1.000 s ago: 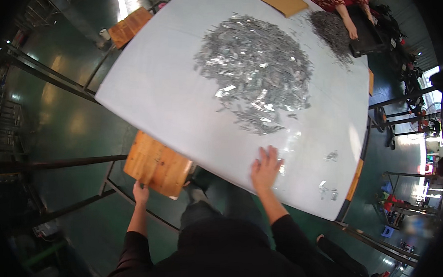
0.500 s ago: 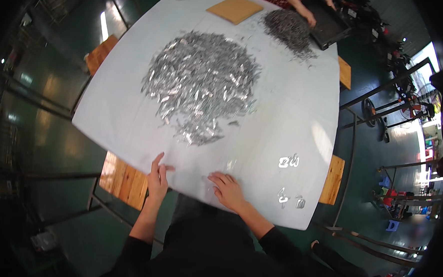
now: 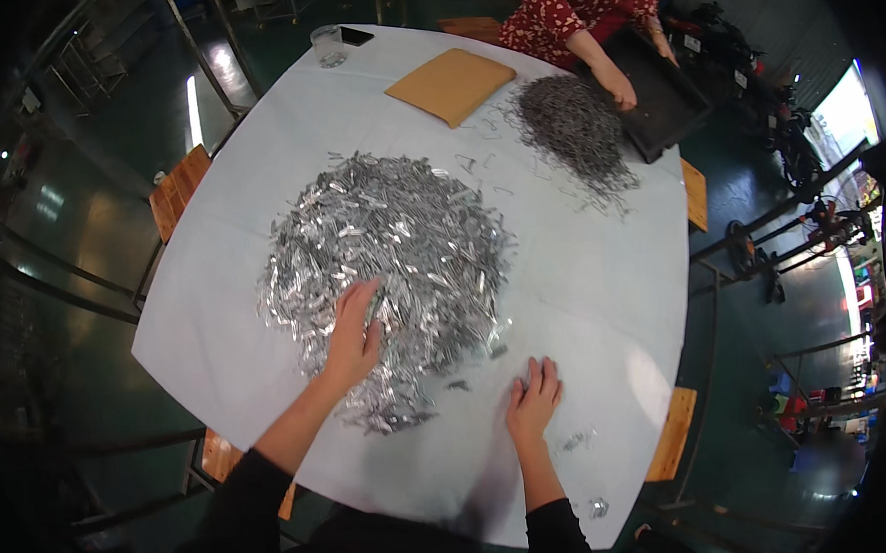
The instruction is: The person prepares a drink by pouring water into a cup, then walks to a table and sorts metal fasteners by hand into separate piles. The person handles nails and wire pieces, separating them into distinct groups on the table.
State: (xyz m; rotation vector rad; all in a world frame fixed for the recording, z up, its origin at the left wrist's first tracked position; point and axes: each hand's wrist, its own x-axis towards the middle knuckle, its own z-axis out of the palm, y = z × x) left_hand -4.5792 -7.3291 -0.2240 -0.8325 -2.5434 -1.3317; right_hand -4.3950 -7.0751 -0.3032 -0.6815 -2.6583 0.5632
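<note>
A big heap of small shiny silver metal pieces [image 3: 400, 229] covers the middle of the white-topped table [image 3: 217, 358]. My left hand [image 3: 352, 329] reaches over the near part of this heap. Its fingers point away from me, with the thumb apart, and nothing shows in its grasp. To the right of the heap, my right hand [image 3: 536, 400] rests low on the white surface with its fingers stretched out. Just beyond its wrist lies a small group of loose metal pieces [image 3: 577, 440]. Another little cluster [image 3: 598, 509] sits nearer the table's front right corner.
Across the table, a person in a red patterned garment [image 3: 560, 15] has a hand [image 3: 617, 85] at a black tray [image 3: 659, 105]. Beside it spreads a dark pile of thin metal pieces [image 3: 576, 134]. A brown cardboard sheet [image 3: 451, 84], clear cup [image 3: 329, 48] and black phone [image 3: 355, 36] lie along the far edge.
My left hand has moved forward from the near edge onto the heap. The right hand has shifted forward and to the right. The whole table sits lower in view.
</note>
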